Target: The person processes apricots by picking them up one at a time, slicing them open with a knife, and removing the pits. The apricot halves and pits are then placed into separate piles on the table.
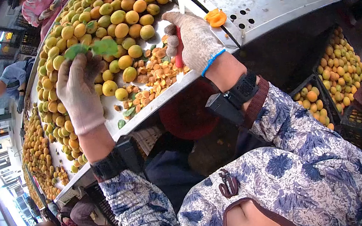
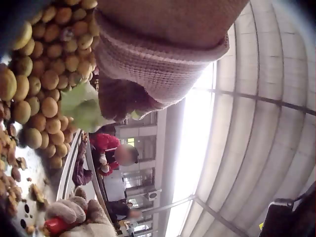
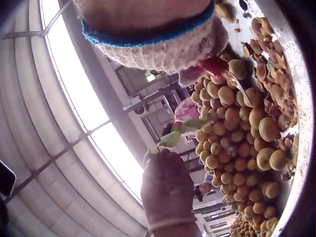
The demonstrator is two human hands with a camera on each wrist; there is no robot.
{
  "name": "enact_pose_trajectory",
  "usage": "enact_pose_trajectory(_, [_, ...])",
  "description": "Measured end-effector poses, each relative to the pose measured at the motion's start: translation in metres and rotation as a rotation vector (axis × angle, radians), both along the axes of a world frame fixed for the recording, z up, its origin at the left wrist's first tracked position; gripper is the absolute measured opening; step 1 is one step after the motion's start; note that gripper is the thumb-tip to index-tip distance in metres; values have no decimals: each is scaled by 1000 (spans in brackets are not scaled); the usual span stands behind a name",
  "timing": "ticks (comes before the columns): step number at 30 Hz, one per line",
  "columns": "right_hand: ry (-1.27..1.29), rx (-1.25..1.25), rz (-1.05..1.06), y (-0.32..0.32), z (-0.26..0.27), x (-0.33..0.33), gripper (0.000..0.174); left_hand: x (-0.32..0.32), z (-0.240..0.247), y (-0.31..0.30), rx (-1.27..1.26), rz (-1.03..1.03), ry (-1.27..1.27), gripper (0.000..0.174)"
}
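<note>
In the head view, my gloved left hand (image 1: 79,95) is raised over a big pile of yellow-green apricots (image 1: 117,17). Its fingers pinch a sprig of green leaves (image 1: 104,47), which also shows in the left wrist view as pale leaves (image 2: 84,106). My right hand (image 1: 199,37), in a knit glove with a blue cuff, grips the red handle of a small knife (image 1: 178,50). In the right wrist view the short blade of the knife (image 3: 239,89) points toward the fruit. Small brown-orange apricot pits (image 1: 156,75) lie heaped below the knife.
An opened orange apricot (image 1: 216,17) lies on the metal surface right of my right hand. The metal table's rim (image 1: 151,104) runs in front of me. Crates of apricots (image 1: 341,71) stand low at right. Other people (image 1: 13,84) are at left.
</note>
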State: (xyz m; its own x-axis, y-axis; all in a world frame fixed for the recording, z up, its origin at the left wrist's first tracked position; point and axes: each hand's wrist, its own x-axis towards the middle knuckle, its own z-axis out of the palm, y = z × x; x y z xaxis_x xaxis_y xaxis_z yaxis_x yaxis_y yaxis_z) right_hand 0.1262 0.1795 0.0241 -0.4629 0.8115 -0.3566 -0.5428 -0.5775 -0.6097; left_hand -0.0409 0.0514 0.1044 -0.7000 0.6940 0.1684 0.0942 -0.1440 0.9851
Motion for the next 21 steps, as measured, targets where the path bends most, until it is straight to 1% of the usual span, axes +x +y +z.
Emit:
enact_pose_trajectory(1, [-3,0,-2,1,-1,0,15,-1,-1,10,26,-4,7,26])
enact_pose_trajectory(2, [36,13,-50,1,-1,1,13,-7,-3,19,-29,-90,198,33])
enact_pose_trajectory(3, [75,26,-95,1,-1,1,12,-10,-8,30,-29,-88,197,33])
enact_pose_trajectory(5, [67,28,-114,1,2,0,10,-1,-12,55,-148,-360,203,40])
enact_pose_trajectory(7, [59,34,-141,4,2,1,8,1,-28,72,-244,-499,258,42])
enact_pose_trajectory(8, [65,64,-94,5,-2,3,8,-12,-39,79,-324,-429,576,41])
enact_pose_trajectory(9, [71,93,-50,7,-6,4,11,-28,-52,80,-319,-439,578,41])
enact_pose_trajectory(10, [51,39,-66,11,-8,0,10,-47,-65,79,-354,-313,801,41])
enact_pose_trajectory(11, [52,44,-77,12,-7,1,10,-60,-74,81,-382,-178,1022,42])
enact_pose_trajectory(13, [98,-3,-68,9,-5,4,14,-67,-82,69,-646,-125,1191,36])
enact_pose_trajectory(15, [84,-38,-51,3,6,5,17,-73,-104,61,-727,-185,1217,34])
enact_pose_trajectory(16, [113,-71,-6,2,8,4,19,-64,-103,56,-807,-217,1236,33])
enact_pose_trajectory(17, [140,-106,38,0,10,5,22,-64,-109,55,-938,-226,1317,35])
enact_pose_trajectory(18, [39,-30,102,-2,11,6,19,-62,-112,52,-946,-209,1343,35])
enact_pose_trajectory(20, [-7,26,139,-6,6,3,19,-58,-112,51,-954,-190,1367,36])
enact_pose_trajectory(21, [-49,79,176,-8,3,0,20,-57,-110,51,-1055,-193,1286,36])
